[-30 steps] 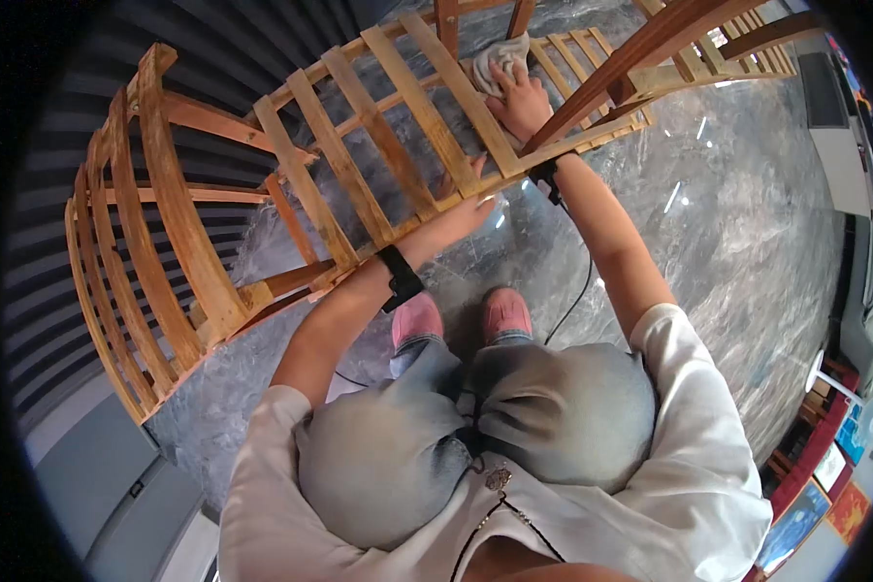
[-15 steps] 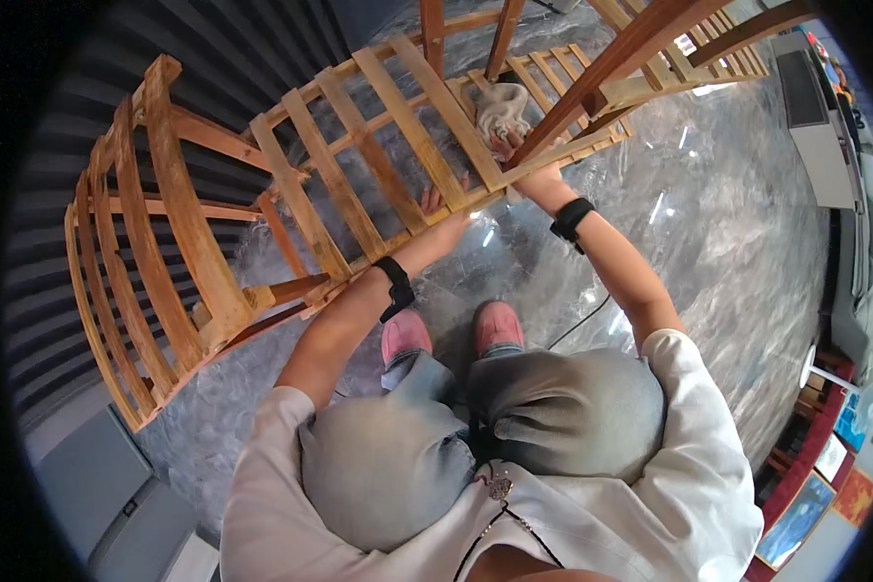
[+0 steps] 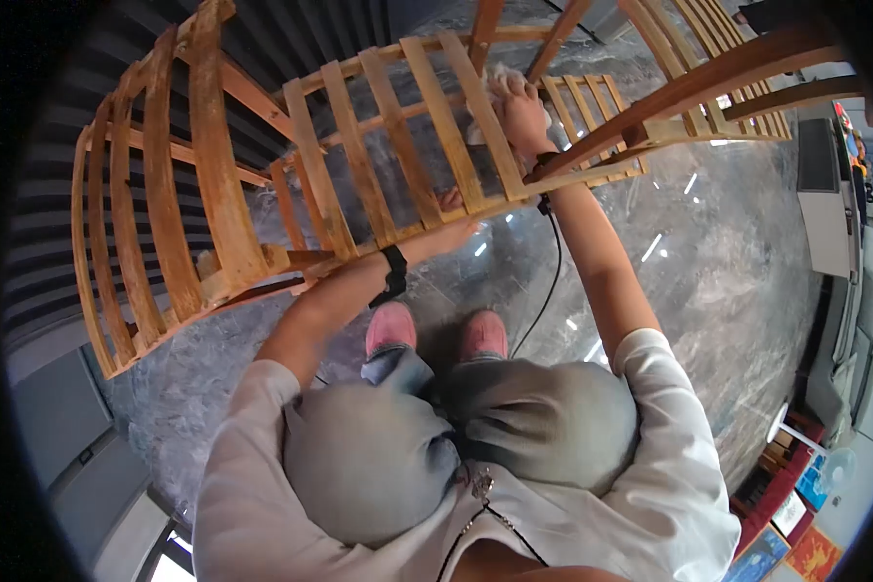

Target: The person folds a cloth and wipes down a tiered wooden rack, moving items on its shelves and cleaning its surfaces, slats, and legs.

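A slatted wooden rack stretches across in front of me. My right hand reaches past its front rail, fingers bent over a pale, crumpled cloth beside the end slat and an upright. Much of the cloth lies hidden beneath the hand and slat. At the front rail, my left hand curls round from below, its fingertips showing between two slats. The rail and slats cover the rest of those fingers.
Tall slatted sections rise at the left and upper right. A black cable hangs from my right wrist toward the grey floor. My pink shoes are below the rack. A white fan stands at far right.
My right hand and the cloth have moved up and farther behind the front rail. Fewer fingers of my left hand show between the slats. The rack sits slightly higher and farther right in view.
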Demonstrator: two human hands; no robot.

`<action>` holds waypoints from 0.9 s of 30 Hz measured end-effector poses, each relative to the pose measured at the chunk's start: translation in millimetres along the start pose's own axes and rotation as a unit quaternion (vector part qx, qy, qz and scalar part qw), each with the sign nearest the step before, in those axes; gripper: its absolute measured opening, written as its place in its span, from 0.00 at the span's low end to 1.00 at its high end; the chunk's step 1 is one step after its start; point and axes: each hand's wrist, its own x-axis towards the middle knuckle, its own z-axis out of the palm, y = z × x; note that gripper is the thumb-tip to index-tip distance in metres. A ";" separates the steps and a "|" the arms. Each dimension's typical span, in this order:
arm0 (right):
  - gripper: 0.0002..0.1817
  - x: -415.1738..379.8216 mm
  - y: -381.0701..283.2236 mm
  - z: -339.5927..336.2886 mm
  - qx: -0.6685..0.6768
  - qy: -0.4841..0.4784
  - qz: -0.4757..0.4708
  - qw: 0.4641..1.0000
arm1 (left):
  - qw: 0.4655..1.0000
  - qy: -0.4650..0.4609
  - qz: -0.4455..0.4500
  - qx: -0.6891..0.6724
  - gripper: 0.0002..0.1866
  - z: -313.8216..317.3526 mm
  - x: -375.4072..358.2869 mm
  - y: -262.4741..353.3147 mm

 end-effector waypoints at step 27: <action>0.17 -157.8 -23.7 -89.7 -0.100 -0.127 0.009 0.987 | 0.985 -0.151 -0.063 -0.061 0.35 -35.9 9.4 18.3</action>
